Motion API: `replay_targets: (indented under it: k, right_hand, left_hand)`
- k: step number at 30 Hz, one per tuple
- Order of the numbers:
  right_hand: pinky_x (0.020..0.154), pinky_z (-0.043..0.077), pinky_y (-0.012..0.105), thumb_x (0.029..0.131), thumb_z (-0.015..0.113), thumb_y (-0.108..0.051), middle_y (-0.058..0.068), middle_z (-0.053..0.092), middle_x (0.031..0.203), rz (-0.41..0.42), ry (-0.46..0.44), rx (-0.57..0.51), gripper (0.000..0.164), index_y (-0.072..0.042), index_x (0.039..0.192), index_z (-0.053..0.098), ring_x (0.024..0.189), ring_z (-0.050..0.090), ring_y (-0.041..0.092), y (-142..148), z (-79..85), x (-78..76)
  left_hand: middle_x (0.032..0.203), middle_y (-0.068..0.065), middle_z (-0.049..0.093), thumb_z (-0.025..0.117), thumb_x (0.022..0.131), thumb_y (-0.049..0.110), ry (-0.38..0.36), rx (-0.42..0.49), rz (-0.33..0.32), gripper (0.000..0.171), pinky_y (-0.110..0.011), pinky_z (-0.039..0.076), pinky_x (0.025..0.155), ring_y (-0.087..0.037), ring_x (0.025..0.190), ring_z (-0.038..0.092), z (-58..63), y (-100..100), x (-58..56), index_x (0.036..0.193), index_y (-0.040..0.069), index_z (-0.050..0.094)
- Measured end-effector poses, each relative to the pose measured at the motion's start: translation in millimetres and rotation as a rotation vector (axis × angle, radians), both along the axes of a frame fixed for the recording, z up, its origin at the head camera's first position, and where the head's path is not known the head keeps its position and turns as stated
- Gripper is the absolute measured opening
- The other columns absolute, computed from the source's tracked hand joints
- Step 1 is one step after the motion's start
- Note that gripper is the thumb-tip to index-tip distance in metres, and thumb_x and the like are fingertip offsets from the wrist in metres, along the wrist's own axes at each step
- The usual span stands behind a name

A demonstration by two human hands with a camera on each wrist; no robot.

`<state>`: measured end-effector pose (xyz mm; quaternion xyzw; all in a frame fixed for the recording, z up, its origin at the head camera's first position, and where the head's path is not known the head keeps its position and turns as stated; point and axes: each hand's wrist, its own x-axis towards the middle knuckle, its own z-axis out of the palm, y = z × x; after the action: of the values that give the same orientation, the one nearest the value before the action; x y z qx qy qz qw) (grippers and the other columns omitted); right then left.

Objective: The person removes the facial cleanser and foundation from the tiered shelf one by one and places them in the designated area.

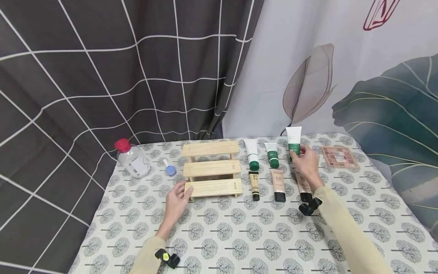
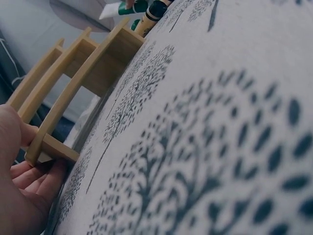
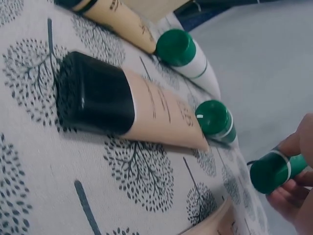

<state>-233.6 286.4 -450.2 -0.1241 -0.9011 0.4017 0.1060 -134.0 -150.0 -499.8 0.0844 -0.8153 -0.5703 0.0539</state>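
Observation:
My left hand (image 1: 176, 201) grips the left end of the lowest step of a three-tier wooden stand (image 1: 213, 188); in the left wrist view the thumb lies over the step's end and the fingers curl beneath. My right hand (image 1: 307, 164) holds a white and green squeeze tube (image 1: 294, 136) by its green cap end, white end up. In the right wrist view, fingers and thumb pinch near its green cap (image 3: 270, 172). Two similar tubes, a larger one (image 1: 251, 152) and a smaller one (image 1: 272, 154), lie left of it. A BB cream tube (image 1: 303, 184) lies partly hidden below my right wrist.
Another BB cream tube (image 1: 278, 184) and a slim yellow tube with black ends (image 1: 254, 185) lie right of the stand. An eyeshadow palette (image 1: 340, 157) is at the far right. Left are a red-capped clear bottle (image 1: 135, 161) and a small blue-and-white item (image 1: 170, 169). Curtains hang behind the table.

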Motion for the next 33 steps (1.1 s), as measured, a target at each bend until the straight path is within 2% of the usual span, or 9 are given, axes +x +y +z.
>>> replay_targets:
  k: [5,8,16,23,28,33]
  right_hand:
    - [0.076,0.061,0.039,0.098,0.062,-0.023,0.035,0.065,0.117,-0.001,-0.078,0.028,0.053,0.014,0.135,0.052,0.095,0.067,0.039,6,-5.2,-4.1]
    - [0.075,0.061,0.038,0.097,0.063,-0.024,0.035,0.067,0.115,-0.008,-0.095,0.070,0.054,0.015,0.133,0.055,0.095,0.067,0.039,8,-8.4,-6.0]
    - [0.097,0.056,0.052,0.098,0.061,-0.031,0.036,0.063,0.125,-0.048,-0.178,0.090,0.056,0.015,0.130,0.057,0.111,0.062,0.045,12,-17.0,-9.7]
    - [0.102,0.051,0.056,0.097,0.060,-0.032,0.035,0.065,0.123,-0.044,-0.163,0.118,0.054,0.015,0.125,0.061,0.114,0.060,0.047,13,-19.5,-9.0]
    - [0.103,0.050,0.058,0.099,0.058,-0.033,0.036,0.063,0.125,-0.042,-0.171,0.121,0.055,0.015,0.127,0.060,0.117,0.058,0.047,17,-20.2,-6.3]
    - [0.109,0.047,0.061,0.102,0.052,-0.035,0.038,0.058,0.131,-0.035,-0.176,0.138,0.061,0.016,0.135,0.052,0.123,0.054,0.050,19,-21.5,-3.6]
  left_hand:
    - [0.130,-0.027,0.065,0.070,0.096,0.018,0.002,0.008,0.003,0.048,-0.033,0.061,0.096,-0.039,0.117,0.068,0.3,0,0.8,0.137,-0.003,0.055]
    - [0.129,-0.028,0.066,0.070,0.096,0.018,0.012,0.006,0.001,0.048,-0.032,0.061,0.096,-0.040,0.117,0.068,0.6,0,1.9,0.137,-0.003,0.055]
    - [0.128,-0.028,0.066,0.071,0.096,0.017,0.011,0.021,0.005,0.048,-0.029,0.062,0.094,-0.039,0.115,0.069,0.4,0,5.1,0.137,-0.004,0.055]
    - [0.129,-0.028,0.065,0.070,0.096,0.015,-0.008,0.040,0.013,0.050,-0.028,0.062,0.093,-0.040,0.116,0.068,1.6,0,6.3,0.138,-0.004,0.054]
    - [0.127,-0.029,0.066,0.070,0.095,0.014,0.023,0.025,0.013,0.048,-0.029,0.062,0.092,-0.041,0.114,0.069,1.1,2,6.8,0.137,-0.005,0.055]
    - [0.130,-0.029,0.065,0.067,0.098,0.017,0.027,-0.026,-0.029,0.052,-0.035,0.062,0.095,-0.040,0.116,0.068,2.0,2,5.6,0.142,-0.004,0.050]
